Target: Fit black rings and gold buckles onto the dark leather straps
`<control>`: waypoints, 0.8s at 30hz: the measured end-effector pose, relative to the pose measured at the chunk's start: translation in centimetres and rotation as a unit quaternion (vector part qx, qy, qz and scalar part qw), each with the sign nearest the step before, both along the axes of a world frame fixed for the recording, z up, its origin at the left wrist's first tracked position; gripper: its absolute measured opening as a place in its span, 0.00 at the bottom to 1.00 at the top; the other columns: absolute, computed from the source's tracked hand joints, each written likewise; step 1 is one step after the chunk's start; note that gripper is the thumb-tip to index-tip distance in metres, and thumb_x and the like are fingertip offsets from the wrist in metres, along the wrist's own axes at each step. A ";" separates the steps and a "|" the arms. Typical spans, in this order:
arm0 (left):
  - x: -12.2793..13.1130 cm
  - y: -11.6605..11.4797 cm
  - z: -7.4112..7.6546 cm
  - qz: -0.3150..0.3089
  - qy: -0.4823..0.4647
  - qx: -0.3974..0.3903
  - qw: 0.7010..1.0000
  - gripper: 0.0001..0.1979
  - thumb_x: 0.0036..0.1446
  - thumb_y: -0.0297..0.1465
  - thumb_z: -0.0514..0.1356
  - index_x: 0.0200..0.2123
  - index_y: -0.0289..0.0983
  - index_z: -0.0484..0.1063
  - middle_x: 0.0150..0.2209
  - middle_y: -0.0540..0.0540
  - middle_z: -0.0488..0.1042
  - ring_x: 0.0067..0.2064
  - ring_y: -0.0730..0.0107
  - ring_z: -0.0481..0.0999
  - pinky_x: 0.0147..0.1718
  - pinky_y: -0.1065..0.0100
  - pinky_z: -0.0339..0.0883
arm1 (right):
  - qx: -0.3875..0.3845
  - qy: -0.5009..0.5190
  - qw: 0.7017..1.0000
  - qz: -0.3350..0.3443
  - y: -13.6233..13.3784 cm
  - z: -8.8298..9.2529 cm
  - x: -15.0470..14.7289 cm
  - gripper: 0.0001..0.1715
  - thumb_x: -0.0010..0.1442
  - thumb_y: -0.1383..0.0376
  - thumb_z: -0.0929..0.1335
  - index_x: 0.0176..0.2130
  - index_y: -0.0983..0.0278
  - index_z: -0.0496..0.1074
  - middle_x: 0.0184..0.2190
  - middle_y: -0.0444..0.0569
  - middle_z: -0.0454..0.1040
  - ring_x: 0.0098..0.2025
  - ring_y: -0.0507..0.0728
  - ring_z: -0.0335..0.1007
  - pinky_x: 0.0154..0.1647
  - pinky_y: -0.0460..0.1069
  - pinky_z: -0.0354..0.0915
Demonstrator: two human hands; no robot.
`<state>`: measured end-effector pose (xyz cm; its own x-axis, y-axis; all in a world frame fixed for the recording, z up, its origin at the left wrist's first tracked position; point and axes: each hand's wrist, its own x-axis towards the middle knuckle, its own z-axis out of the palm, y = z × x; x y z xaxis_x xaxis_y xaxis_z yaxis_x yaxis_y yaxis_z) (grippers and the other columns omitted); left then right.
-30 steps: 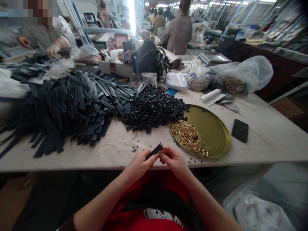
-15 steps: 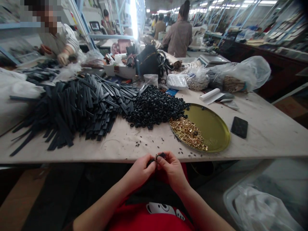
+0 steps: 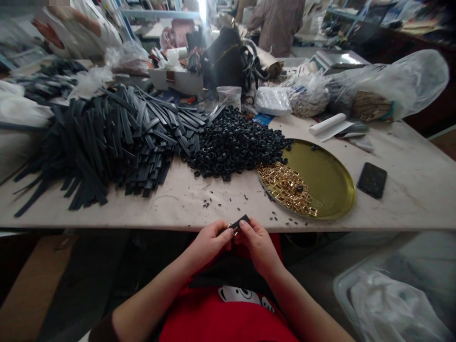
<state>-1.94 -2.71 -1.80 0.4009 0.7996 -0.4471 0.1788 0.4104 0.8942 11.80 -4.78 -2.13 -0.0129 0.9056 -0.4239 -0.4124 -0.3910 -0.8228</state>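
My left hand [image 3: 210, 241] and my right hand [image 3: 257, 242] meet just below the table's front edge, both pinched on a short black strap piece [image 3: 241, 222] with a small metal buckle at its end. A big heap of black straps [image 3: 107, 137] lies on the table to the left. A pile of black loops [image 3: 235, 145] sits in the middle. A round gold tray [image 3: 327, 180] to the right holds several gold buckles [image 3: 287, 187].
A black phone [image 3: 372, 179] lies right of the tray. Plastic bags [image 3: 377, 95], a white paper roll [image 3: 327, 124], a black bag [image 3: 224, 61] and a box stand at the back. Another person works at the far left. A white bin [image 3: 388, 294] is at my lower right.
The strap piece has stayed between my fingers with small turns; my hands dipped below the table edge. The camera has tilted down, so the table sits higher in view.
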 end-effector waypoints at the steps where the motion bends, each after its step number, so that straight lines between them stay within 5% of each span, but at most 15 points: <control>1: 0.1 0.1 -0.3 0.013 -0.010 -0.014 1.000 0.14 0.53 0.42 0.55 0.27 0.35 0.64 0.21 0.53 0.66 0.23 0.77 0.63 0.23 0.75 0.55 | -0.010 0.014 1.000 0.008 0.1 -0.2 0.1 0.15 0.51 0.55 0.68 0.28 0.65 0.66 0.22 0.41 0.67 0.24 0.48 0.62 0.28 0.45 0.60; 8: 0.5 0.7 -1.3 0.034 0.013 -0.037 0.999 0.13 0.52 0.39 0.55 0.27 0.34 0.65 0.23 0.51 0.68 0.24 0.77 0.64 0.22 0.75 0.55 | 0.002 -0.075 0.997 0.007 0.8 -1.1 0.3 0.15 0.54 0.54 0.65 0.29 0.64 0.65 0.22 0.42 0.67 0.25 0.50 0.62 0.28 0.46 0.60; 19: 0.7 1.3 -1.3 0.025 0.005 -0.035 0.999 0.14 0.52 0.41 0.55 0.28 0.35 0.64 0.21 0.54 0.65 0.21 0.80 0.61 0.20 0.76 0.52 | 0.045 -0.180 0.982 0.042 1.9 -0.1 1.4 0.12 0.48 0.59 0.70 0.28 0.64 0.66 0.24 0.41 0.68 0.27 0.51 0.62 0.29 0.46 0.59; 24: 0.5 0.9 -0.6 0.006 -0.026 -0.067 0.997 0.14 0.53 0.42 0.55 0.28 0.35 0.62 0.21 0.54 0.65 0.19 0.82 0.58 0.18 0.77 0.50 | 0.008 -0.082 0.996 0.043 1.6 0.0 1.5 0.13 0.48 0.58 0.70 0.26 0.65 0.66 0.21 0.40 0.67 0.25 0.49 0.61 0.28 0.45 0.58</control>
<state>-1.44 -1.85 -2.41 0.4180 0.7389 -0.5285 0.1278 0.5282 0.8395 13.27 -3.20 -2.15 -0.0222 0.9111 -0.4116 -0.2366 -0.4048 -0.8833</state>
